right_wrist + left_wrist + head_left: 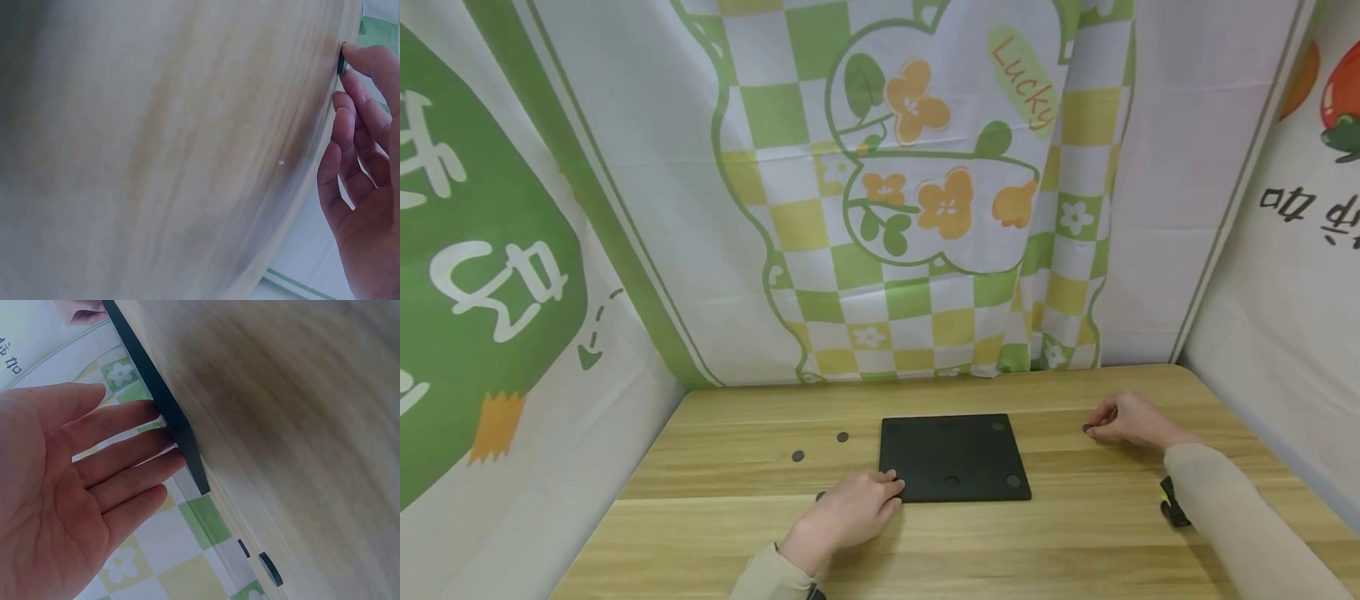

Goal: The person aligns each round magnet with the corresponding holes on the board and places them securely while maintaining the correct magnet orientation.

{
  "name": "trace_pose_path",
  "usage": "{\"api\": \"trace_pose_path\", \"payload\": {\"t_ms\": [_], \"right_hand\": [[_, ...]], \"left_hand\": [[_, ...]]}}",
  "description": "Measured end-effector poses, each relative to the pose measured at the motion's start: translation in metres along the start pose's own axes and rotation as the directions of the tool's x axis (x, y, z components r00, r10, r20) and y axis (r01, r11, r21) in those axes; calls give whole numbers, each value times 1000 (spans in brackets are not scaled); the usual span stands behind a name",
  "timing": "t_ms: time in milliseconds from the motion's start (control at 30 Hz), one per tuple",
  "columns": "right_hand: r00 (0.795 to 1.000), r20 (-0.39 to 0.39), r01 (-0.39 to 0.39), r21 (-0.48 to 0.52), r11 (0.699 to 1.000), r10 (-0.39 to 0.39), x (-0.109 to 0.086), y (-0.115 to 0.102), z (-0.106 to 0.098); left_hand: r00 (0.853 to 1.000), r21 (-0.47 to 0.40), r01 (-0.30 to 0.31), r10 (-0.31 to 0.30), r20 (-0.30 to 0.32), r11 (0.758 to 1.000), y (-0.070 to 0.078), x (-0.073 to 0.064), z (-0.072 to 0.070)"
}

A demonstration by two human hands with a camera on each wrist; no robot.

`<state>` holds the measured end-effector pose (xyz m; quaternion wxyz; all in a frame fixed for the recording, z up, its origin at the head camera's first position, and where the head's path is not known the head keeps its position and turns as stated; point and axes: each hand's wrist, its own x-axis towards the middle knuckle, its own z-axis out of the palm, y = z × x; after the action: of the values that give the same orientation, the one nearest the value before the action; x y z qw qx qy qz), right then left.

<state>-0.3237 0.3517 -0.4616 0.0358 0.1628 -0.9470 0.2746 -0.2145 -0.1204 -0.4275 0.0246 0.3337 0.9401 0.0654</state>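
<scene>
Pinching a small dark disc (1087, 428) between thumb and forefinger, the right hand (1129, 421) sits low at the far right part of the wooden table (985, 550). The disc is at the very tips of that grip; in the right wrist view it shows edge-on, and whether its lower side touches the wood I cannot tell. The other fingers of this hand curl loosely behind the pinch.

Well apart to the left of the pinch lies the black board (977, 454), flat, with round shapes on its face; some look like discs, others may be shallow recesses. The left hand (853, 504) is at its near left corner, fingers extended and slightly apart, fingertips touching the edge without wrapping it. Just past the left hand's knuckles is a partly hidden disc (821, 497), and farther out from that hand lie two loose discs (842, 437) on the wood.

The pinched disc looks light, stiff and thin, perhaps slippery at the rim, so opposite rim points seem the best hold. The board looks rigid and probably slides if nudged; steadying suits its edge or corner, clear of the round shapes.
</scene>
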Motion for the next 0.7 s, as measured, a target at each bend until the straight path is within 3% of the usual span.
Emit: {"api": "trace_pose_path", "payload": {"t_ms": [700], "right_hand": [[996,-37,82,-86,993,-86,1,4,1]], "left_hand": [[1000,10,-7,8,-7,1000,0,1,0]]}}
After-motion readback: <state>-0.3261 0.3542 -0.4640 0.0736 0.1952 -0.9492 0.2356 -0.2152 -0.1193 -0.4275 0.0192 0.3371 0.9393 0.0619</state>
